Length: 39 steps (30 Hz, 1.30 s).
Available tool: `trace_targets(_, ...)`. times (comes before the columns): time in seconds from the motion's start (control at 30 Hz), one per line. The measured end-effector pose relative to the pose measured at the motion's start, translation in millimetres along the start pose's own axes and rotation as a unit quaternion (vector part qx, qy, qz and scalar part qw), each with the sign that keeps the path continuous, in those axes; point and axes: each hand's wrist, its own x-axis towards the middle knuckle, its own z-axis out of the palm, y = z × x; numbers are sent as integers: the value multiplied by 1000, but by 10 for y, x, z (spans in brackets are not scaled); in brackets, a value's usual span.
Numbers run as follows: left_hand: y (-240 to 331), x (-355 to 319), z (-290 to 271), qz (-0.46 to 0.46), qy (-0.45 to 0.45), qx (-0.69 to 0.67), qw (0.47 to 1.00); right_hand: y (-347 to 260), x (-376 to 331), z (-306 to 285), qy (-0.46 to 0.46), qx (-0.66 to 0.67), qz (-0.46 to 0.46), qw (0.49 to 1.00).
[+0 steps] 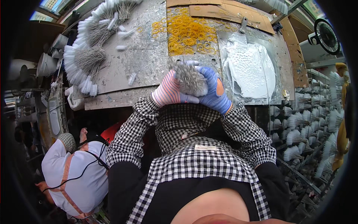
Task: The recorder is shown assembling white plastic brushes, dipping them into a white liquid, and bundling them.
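Between both hands, over the near edge of the worktable (145, 71), I hold a bundle of thin wire-stemmed brushes (191, 80). Its grey wire ends face up toward me; the far side is hidden. My left hand (167, 89), in a pale striped glove, wraps round the bundle's left side. On the right side, my right hand (217, 93) is closed round it in a blue glove that leaves a patch of skin bare. Just beyond the hands lies a spread of yellow rubber bands (188, 33).
Fanned bundles of white-tipped wire brushes (80, 65) line the table's left side; a loose brush (132, 78) lies nearer. White paste (250, 69) covers a sheet at right. Cardboard (233, 15) lies behind. Racked brush bundles (298, 127) stand right, a fan (326, 36) above. Another person (76, 175) is lower left.
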Motion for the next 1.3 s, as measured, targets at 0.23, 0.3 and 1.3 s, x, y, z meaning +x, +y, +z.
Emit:
trace_targets(0.23,-8,-62,-161,62,-117,345,929,5,-69,-39,-26,-31,-17,999)
trace_targets(0.3,-214,-132,-165,11,-99,352,931,137,-104,-4,-49,-92,-42,994)
trace_targets(1.3,177,-1291,729,-414,137,-150,887,-241,-1102,107,-111,428,516,733)
